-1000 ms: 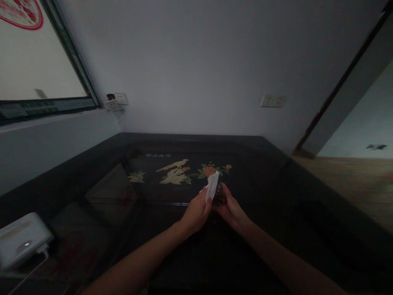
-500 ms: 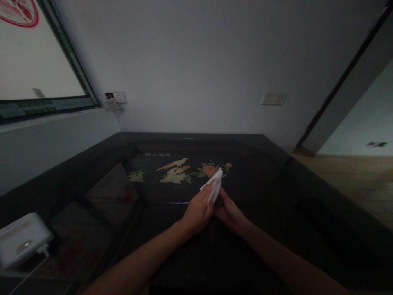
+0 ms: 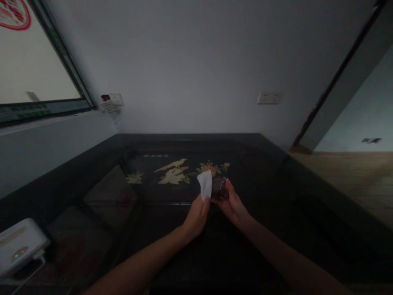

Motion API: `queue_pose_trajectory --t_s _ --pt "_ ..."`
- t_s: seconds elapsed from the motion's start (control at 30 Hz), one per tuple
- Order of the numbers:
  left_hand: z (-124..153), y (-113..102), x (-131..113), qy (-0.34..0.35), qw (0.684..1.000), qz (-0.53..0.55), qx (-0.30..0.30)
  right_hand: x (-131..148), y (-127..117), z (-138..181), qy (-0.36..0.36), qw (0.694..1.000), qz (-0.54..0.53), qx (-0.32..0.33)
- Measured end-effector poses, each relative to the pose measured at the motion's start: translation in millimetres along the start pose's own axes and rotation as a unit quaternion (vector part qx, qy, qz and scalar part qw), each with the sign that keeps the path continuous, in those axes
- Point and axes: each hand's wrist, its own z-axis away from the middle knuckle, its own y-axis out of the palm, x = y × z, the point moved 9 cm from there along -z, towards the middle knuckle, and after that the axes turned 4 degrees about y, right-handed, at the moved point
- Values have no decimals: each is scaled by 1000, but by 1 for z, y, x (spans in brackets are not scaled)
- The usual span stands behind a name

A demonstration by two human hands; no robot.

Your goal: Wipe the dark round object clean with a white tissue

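Note:
My left hand (image 3: 198, 214) is closed on a white tissue (image 3: 205, 184), which stands up above the fingers. Close beside it, my right hand (image 3: 233, 205) grips a small see-through glass (image 3: 219, 187), tilted, with light glinting on its rim. The tissue is next to the glass; whether they touch I cannot tell. Both hands are over a dark glossy tabletop (image 3: 196, 250) decorated with a bird picture (image 3: 173, 172) and orange flowers (image 3: 208, 168).
A white box-like device (image 3: 23, 243) with a cable lies at the left edge of the table. Wall sockets (image 3: 269, 98) and a plugged-in adapter (image 3: 109, 106) are on the far wall. A window (image 3: 37, 61) is at upper left, and wooden floor (image 3: 353, 176) shows at right.
My left hand has drawn the tissue slightly left, and its fingers have turned. My right hand has turned outward, so the glass, hidden before, now shows. The view has shifted slightly.

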Motion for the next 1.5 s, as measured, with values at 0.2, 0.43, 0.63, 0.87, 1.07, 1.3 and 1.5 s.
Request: queue_pose_trajectory --t_s 0.2,0.43,0.63,0.87,1.07,1.3,1.5 --pt "6 17 -24 94 993 -20 73 -12 -7 -6 -2 1000 -24 -15" --pt "-2 6 -9 61 997 -4 42 -27 7 7 16 999 30 17" --pt "-10 -2 18 -22 999 34 3 -17 8 11 6 997 71 9" --pt "-2 8 15 -18 999 37 26 13 2 3 -48 999 20 -15" --pt "-7 -1 18 -54 996 74 -12 -3 6 5 -14 995 98 10" --pt "-3 -1 -4 45 998 23 30 -16 10 9 23 996 80 19" --pt "7 11 -28 140 983 -20 117 13 3 2 -29 999 31 6"
